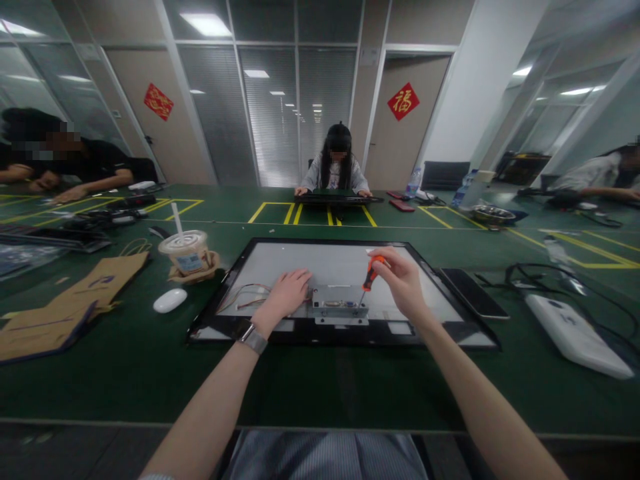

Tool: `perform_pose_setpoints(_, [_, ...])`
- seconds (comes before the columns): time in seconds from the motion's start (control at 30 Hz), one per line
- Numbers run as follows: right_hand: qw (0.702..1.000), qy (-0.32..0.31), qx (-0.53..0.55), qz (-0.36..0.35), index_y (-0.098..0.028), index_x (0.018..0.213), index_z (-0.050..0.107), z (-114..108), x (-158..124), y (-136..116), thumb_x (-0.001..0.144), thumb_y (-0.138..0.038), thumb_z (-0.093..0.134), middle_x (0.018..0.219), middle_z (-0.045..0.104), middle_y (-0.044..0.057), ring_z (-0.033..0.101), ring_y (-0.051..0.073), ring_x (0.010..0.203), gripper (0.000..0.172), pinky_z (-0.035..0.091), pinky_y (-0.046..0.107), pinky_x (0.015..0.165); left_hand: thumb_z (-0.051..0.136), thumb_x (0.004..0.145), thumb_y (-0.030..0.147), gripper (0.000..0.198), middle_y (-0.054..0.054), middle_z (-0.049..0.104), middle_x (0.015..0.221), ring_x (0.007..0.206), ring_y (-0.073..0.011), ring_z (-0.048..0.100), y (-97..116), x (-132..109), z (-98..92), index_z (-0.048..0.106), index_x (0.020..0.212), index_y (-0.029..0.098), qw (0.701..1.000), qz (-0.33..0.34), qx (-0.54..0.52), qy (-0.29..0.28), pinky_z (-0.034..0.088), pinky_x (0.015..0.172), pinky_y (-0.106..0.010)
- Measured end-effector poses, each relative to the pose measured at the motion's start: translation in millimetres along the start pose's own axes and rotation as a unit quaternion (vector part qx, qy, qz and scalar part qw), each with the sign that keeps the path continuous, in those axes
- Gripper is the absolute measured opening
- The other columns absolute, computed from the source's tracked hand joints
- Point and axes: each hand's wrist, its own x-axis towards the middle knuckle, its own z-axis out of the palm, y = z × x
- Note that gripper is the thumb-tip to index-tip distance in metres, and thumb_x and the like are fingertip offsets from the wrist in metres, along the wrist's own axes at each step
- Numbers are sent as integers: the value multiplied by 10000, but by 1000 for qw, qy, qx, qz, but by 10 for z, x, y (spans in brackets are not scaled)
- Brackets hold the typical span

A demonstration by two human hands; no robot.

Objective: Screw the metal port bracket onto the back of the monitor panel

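A flat display panel [265, 260] with a black frame lies on the green table in front of me, its pale back facing up. Near its front edge stands a metal bracket [340, 293] with connector ports along its near face. My right hand [403, 277] grips an orange and black screwdriver [371, 275], whose shaft slants down to the right part of the bracket. Resting flat on the panel left of the bracket is my left hand [287, 293], fingers stretched out, with a watch on the wrist. Thin coloured wires [247, 293] run beside it.
Left of the panel are a white mouse [170, 301], a drink cup [184, 253] with a straw and a brown paper bag [75, 300]. On the right lie a black phone [473, 292], a white device [577, 333] and black cables. Other people sit around the table.
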Motion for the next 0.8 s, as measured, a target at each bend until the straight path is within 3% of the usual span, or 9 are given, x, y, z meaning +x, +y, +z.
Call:
perform_pose_setpoints(0.1, [999, -22, 44, 21, -296, 1045, 785, -11, -11, 28, 935, -388, 611, 1071, 727, 48, 684, 238, 986, 226, 529, 438, 928, 315, 1029, 225, 480, -78, 455, 1587, 1458, -235, 441, -3, 4, 11, 494, 1474, 200, 1000, -1, 1, 2, 328, 1220, -479])
perform_pose_setpoints(0.2, [995, -52, 70, 43, -296, 1140, 760, -28, -15, 35, 951, -381, 601, 1029, 748, 43, 701, 234, 943, 261, 522, 467, 947, 313, 1030, 228, 479, -84, 460, 1583, 1460, -234, 439, -4, 6, 16, 496, 1472, 194, 1000, 2, 0, 4, 331, 1219, -474])
perform_pose_setpoints(0.4, [999, -37, -6, 2, -288, 928, 775, -3, 1, -51, 826, -342, 760, 893, 654, 22, 624, 193, 812, 116, 542, 371, 758, 311, 1024, 223, 485, -78, 467, 1578, 1461, -232, 438, -7, 1, 18, 494, 1473, 207, 1000, 2, 1, 8, 331, 1219, -476])
perform_pose_setpoints(0.5, [999, -23, -17, -15, -291, 881, 756, -3, 13, -54, 815, -319, 763, 856, 616, 8, 607, 188, 813, 72, 533, 354, 755, 316, 1022, 225, 484, -75, 468, 1578, 1460, -231, 439, -10, -1, 17, 497, 1471, 216, 1000, 3, 2, 10, 341, 1212, -471])
perform_pose_setpoints(0.7, [999, -51, 5, 11, -283, 1097, 752, -51, 1, 24, 948, -364, 547, 1153, 696, 60, 666, 244, 1028, 265, 531, 430, 907, 325, 1016, 216, 481, -87, 481, 1568, 1445, -235, 461, -2, 1, 18, 513, 1459, 209, 1000, 6, 6, 15, 347, 1208, -468])
perform_pose_setpoints(0.8, [998, -56, 24, 36, -284, 1201, 717, -42, -12, 21, 945, -361, 587, 1128, 729, 61, 688, 241, 1008, 297, 529, 453, 929, 324, 1016, 218, 481, -87, 479, 1570, 1446, -237, 458, -1, 3, 24, 513, 1458, 202, 1000, 5, 6, 14, 340, 1211, -475])
